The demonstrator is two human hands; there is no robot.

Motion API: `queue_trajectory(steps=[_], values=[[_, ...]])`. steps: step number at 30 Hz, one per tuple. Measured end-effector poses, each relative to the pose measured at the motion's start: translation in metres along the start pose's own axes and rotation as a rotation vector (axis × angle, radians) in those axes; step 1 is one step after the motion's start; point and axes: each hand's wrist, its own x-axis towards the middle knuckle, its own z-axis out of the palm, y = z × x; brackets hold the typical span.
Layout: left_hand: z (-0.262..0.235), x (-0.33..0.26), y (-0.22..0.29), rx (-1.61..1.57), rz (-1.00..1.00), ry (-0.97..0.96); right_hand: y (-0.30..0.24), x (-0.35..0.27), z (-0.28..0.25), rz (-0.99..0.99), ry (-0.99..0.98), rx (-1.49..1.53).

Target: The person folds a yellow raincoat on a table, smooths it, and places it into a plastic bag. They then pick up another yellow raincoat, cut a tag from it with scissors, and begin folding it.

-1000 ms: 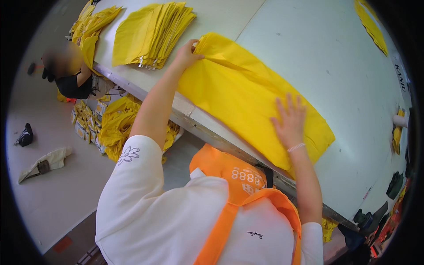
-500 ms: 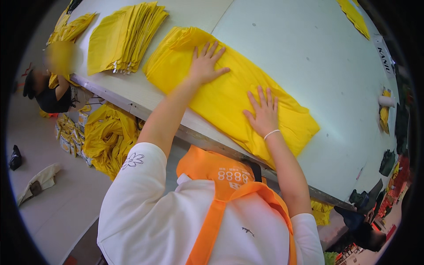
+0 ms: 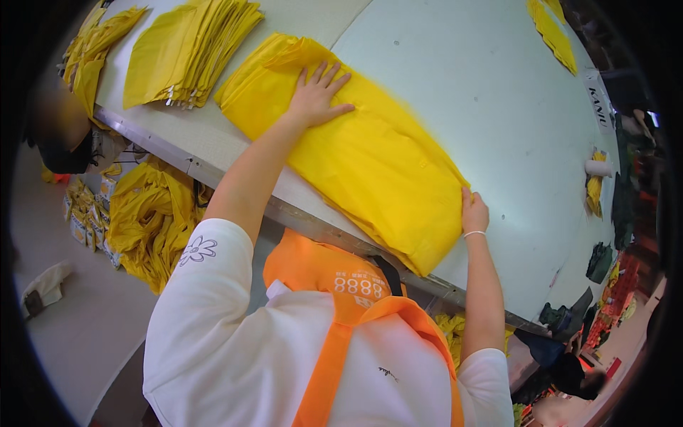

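Observation:
A long folded piece of thin yellow fabric [image 3: 377,171] lies slantwise across the pale work table, its lower side reaching the table's near edge. My left hand [image 3: 318,96] rests flat on the upper left part of the fabric, fingers spread. At the fabric's right end, my right hand [image 3: 474,212] has its fingers curled round the far corner and pinches the edge. The fingertips there are partly hidden. The fabric's surface shows soft creases, and several layers show at its upper left end.
A neat stack of folded yellow pieces [image 3: 192,53] sits to the left on the table [image 3: 462,78]. Below the table's metal edge, a yellow heap [image 3: 153,220] lies on the left. Another person [image 3: 64,135] is at the far left. A white roll [image 3: 599,168] stands on the right.
My right hand has gone from lying flat on the fabric to gripping its right corner. The fabric's right end is now shorter and rounder. My left hand stays flat on it.

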Motion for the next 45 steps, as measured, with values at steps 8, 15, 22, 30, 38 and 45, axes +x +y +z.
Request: queue_trajectory(steps=[8,15,22,30,38,45], values=[[-0.018,-0.044,0.125,-0.113,0.1,0.053,-0.001,-0.008,0.004,-0.016,0.006,-0.015],[0.001,-0.055,0.134,-0.307,0.139,0.029,0.018,-0.033,-0.041,-0.101,-0.399,0.617],[0.021,-0.08,0.189,-0.92,0.267,-0.183,-0.116,-0.065,-0.185,-0.191,-0.92,1.314],[0.058,-0.144,0.197,-1.634,-0.16,-0.634,-0.191,0.086,-0.036,0.469,-0.574,1.743],[0.067,-0.161,0.185,-1.769,-0.38,-0.75,-0.099,0.017,-0.017,-0.45,0.034,0.552],[0.05,-0.153,0.173,-1.851,-0.591,-0.886,-0.05,-0.088,0.022,-0.167,-0.041,0.633]])
